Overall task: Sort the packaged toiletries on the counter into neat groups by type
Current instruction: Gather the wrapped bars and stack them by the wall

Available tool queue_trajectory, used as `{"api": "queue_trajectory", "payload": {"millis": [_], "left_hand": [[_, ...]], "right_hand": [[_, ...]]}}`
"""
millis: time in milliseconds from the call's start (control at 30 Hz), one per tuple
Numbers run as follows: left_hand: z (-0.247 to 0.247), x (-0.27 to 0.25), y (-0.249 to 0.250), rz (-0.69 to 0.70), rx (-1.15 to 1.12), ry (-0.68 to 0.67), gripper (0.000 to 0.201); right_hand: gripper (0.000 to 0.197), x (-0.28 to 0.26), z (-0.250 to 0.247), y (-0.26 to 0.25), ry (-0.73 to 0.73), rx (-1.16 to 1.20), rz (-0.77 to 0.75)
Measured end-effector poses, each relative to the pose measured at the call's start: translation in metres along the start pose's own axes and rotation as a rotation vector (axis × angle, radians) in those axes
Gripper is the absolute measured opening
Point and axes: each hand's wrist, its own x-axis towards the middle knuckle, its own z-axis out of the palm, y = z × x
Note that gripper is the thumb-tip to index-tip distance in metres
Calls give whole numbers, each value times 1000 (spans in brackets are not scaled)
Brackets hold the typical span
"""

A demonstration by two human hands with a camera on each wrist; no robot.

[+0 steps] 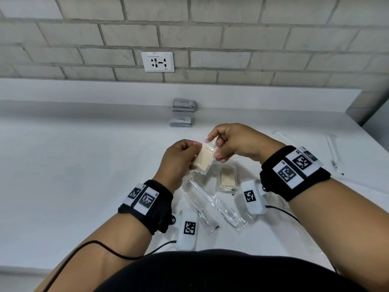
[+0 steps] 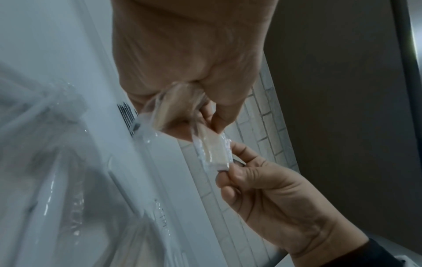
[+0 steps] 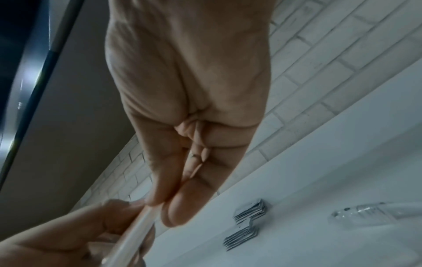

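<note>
Soap (image 1: 203, 159) in clear wrap was held up above the middle of the worktop (image 1: 73, 165), the left hand (image 1: 179, 161) gripping its lower part while the right hand (image 1: 229, 142) pinched the wrapper's top end between thumb and fingers. Under the hands, near the front edge, lay a second wrapped soap (image 1: 227, 179) and two long clear packets (image 1: 212, 205) side by side. Two stacks of flat sachets (image 1: 183, 112) sat toward the back edge, and another long packet (image 1: 334, 153) lay by the right edge.
</note>
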Motion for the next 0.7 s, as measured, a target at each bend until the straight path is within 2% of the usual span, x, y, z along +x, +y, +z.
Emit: {"api": "queue_trajectory", "payload": {"millis": [100, 200, 267, 400, 467, 533, 567, 633, 700], "left_hand": [[3, -1, 0, -31, -12, -37, 12], [4, -1, 0, -107, -54, -69, 11], [-2, 0, 0, -166, -172, -68, 16], [-18, 0, -4, -219, -503, -159, 31], [-20, 0, -4, -208, -564, -208, 41], [-21, 1, 0, -174, -553, -241, 47], [-22, 2, 1, -150, -532, -246, 49], [-21, 3, 3, -106, -504, -257, 51], [-17, 3, 7, -87, -514, -276, 51]], "right_hand": [[26, 1, 3, 3, 15, 24, 11], [17, 3, -5, 8, 111, -31, 26], [15, 5, -13, 13, 160, -181, 74], [12, 6, -12, 32, 55, -485, 246], [13, 6, -3, 44, 70, -701, 250], [20, 5, 1, 49, 166, -869, 176], [22, 5, 3, 45, 226, -866, 116], [21, 1, 9, 28, 286, -604, 24], [21, -5, 21, 7, 158, -237, 17]]}}
